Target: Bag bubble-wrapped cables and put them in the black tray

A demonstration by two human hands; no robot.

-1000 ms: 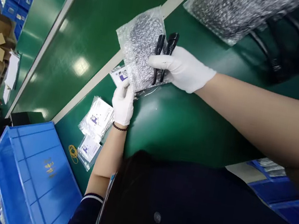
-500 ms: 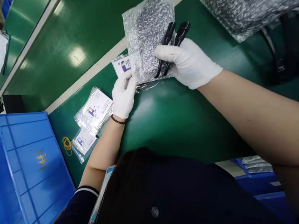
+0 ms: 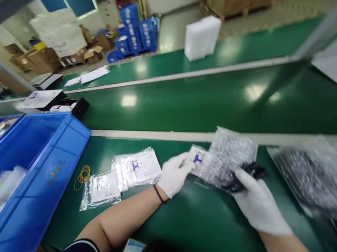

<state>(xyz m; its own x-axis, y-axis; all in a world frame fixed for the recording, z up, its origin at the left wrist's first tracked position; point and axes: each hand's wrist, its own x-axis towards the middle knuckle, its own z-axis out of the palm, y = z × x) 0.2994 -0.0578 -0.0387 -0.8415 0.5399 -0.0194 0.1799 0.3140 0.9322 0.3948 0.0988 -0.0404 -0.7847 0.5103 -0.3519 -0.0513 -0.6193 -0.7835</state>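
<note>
Left hand (image 3: 175, 174), gloved in white, pinches a card (image 3: 198, 158) at the left edge of a bubble bag (image 3: 231, 151) while the right hand (image 3: 260, 202), set apart from it, clamps black cable (image 3: 254, 171) against the bag's right side. The bag, between both hands over a green bench (image 3: 200, 229), looks light, padded and slippery, probably best held firmly where cable and wrap meet.

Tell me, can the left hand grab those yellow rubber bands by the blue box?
Probably yes, but the left hand looks busy holding a printed card. The rubber bands lie uncovered beside the blue box, and the bagged cards between lie flat, so it could likely pass over them.
</note>
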